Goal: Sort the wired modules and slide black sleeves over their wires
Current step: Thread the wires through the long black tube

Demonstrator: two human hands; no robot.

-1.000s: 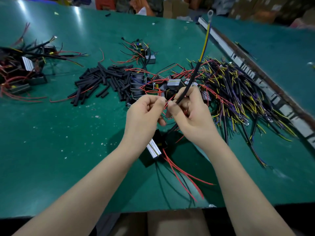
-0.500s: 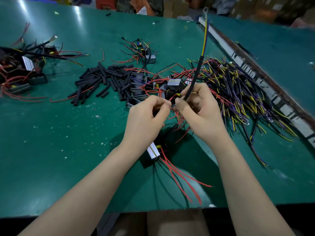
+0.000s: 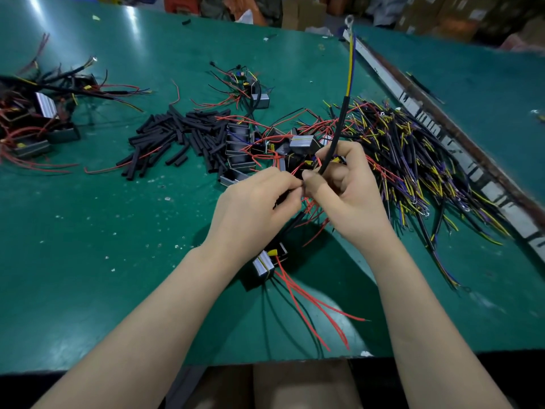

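My left hand [image 3: 256,199] and my right hand [image 3: 348,187] meet over the green table [image 3: 88,246], fingertips almost touching. My right hand pinches a black sleeve [image 3: 336,134] that stands upright, with a yellow-blue wire [image 3: 351,60] and its ring terminal sticking out of the top. My left hand pinches the red and black wires at the sleeve's lower end. A silver module [image 3: 265,262] hangs below my left wrist, its red wires [image 3: 309,305] trailing toward me. A pile of loose black sleeves [image 3: 174,137] lies further back on the left.
Several silver modules [image 3: 239,152] lie tangled behind my hands. A big heap of black, yellow and purple wires [image 3: 427,160] spreads on the right. Finished modules [image 3: 35,119] sit at the far left. A smaller wired module [image 3: 259,98] lies further back. A metal rail [image 3: 472,160] borders the right.
Both hands have drifted a little away from me and closer together. The sleeve with its wire has swung more upright. The module under my left wrist has lifted slightly.
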